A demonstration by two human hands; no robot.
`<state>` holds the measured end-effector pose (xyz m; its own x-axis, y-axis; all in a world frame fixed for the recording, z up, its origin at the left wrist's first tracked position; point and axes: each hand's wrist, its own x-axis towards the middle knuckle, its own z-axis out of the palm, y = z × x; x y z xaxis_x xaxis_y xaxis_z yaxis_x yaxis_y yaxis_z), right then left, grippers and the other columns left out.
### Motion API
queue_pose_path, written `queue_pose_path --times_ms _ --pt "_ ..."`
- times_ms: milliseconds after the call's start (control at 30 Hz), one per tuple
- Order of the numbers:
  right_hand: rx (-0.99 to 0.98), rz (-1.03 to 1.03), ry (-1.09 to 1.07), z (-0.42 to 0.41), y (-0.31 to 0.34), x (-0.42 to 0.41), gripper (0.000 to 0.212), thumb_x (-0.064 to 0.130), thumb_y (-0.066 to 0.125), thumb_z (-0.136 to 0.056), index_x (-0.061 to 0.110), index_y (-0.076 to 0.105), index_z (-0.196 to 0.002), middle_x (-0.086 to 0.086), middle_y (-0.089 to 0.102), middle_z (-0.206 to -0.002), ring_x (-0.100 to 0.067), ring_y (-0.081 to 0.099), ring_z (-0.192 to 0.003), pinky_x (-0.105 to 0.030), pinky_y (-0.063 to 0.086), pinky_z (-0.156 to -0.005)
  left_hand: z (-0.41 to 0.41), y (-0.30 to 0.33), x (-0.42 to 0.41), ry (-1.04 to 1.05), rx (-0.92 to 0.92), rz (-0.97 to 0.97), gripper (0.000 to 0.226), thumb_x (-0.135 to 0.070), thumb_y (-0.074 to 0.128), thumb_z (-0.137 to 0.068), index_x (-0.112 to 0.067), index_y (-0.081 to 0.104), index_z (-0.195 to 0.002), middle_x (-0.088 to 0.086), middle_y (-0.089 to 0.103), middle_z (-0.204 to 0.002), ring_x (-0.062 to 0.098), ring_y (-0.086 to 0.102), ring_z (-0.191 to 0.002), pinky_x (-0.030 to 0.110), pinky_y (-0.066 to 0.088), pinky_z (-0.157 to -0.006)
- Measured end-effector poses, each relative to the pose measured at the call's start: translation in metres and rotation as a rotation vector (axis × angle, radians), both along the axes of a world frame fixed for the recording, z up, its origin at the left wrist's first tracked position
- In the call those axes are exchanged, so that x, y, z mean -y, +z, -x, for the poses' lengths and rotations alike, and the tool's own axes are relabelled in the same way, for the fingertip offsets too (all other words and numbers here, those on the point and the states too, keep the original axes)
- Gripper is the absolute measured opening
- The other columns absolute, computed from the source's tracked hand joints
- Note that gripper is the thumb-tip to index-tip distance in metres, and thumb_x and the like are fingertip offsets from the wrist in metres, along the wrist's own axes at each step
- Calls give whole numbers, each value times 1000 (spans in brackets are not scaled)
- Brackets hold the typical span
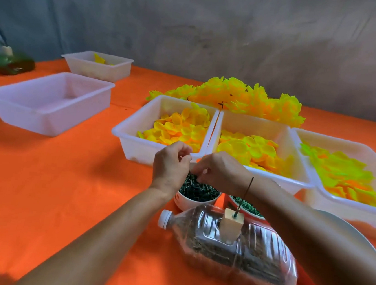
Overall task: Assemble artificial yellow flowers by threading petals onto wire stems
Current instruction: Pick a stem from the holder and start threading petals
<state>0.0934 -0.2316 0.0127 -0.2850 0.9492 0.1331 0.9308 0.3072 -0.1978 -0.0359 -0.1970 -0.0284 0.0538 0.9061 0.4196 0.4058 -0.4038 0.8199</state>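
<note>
While both hands hover over a white bowl (pixel 196 200) of small dark green pieces (pixel 198 189), the left hand (pixel 171 166) has its fingers curled in toward the thumb, and the right hand (pixel 220 170) pinches downward at the heap; whatever either one holds is too small to make out. A second bowl (pixel 248 209) of green rings sits just right of the first, partly hidden by the right forearm. Nearer the person, a clear bottle (pixel 241 251) lies on its side on the orange cloth (pixel 63 187), with a wooden block (pixel 230 227) on top and a thin wire (pixel 245 196) standing upright from it. Beyond the hands, three white trays sit side by side, each holding loose yellow petals (pixel 179 127): a left tray (pixel 136 146), a middle tray (pixel 294 177) and a right tray (pixel 348 206). Finished yellow flowers (pixel 244 97) are piled behind them. Two more trays (pixel 46 103) stand well apart to the left.
</note>
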Motion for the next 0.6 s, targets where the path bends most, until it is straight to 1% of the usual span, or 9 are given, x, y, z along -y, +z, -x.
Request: queue_pose_path --times_ms 100,167,233,333,467,600 --pt "213 7 55 6 -5 -7 27 14 59 -85 24 70 -107 -8 69 -98 -27 62 -91 -33 45 -67 -3 -2 0 10 63 25 13 0 62 -82 -7 69 -90 5 68 -81 25 65 -83 35 53 -78" --pt "267 41 88 7 -8 -9 28 17 58 -86 24 68 -111 -5 68 -105 -25 61 -97 -33 46 -72 -4 -4 0 15 65 23 12 -1 63 -82 -8 69 -89 3 67 -80 24 65 -81 33 52 -77" --pt "268 66 97 8 -9 -10 28 17 58 -87 20 68 -112 -7 67 -107 -24 61 -98 -34 46 -76 -3 -5 2 13 70 15 11 -1 63 -81 -9 69 -88 2 67 -79 23 64 -78 32 52 -75" --pt "284 61 101 10 -8 -12 24 15 57 -88 12 70 -107 -12 68 -102 -27 62 -93 -35 46 -76 -2 -7 1 8 77 8 11 -1 64 -81 -9 69 -86 0 67 -77 21 63 -74 32 53 -74" --pt "306 15 101 8 -9 -8 22 16 50 -91 10 69 -102 -11 68 -99 -27 62 -89 -35 46 -74 -1 -7 1 1 81 10 11 -1 64 -81 -11 69 -85 -2 66 -75 19 62 -71 31 53 -73" --pt "181 -27 80 4 -9 -5 19 19 55 -89 12 72 -94 -10 68 -93 -26 60 -83 -34 41 -67 -2 -5 0 -11 109 28 11 0 64 -81 -10 69 -85 0 68 -76 20 64 -73 33 54 -74"
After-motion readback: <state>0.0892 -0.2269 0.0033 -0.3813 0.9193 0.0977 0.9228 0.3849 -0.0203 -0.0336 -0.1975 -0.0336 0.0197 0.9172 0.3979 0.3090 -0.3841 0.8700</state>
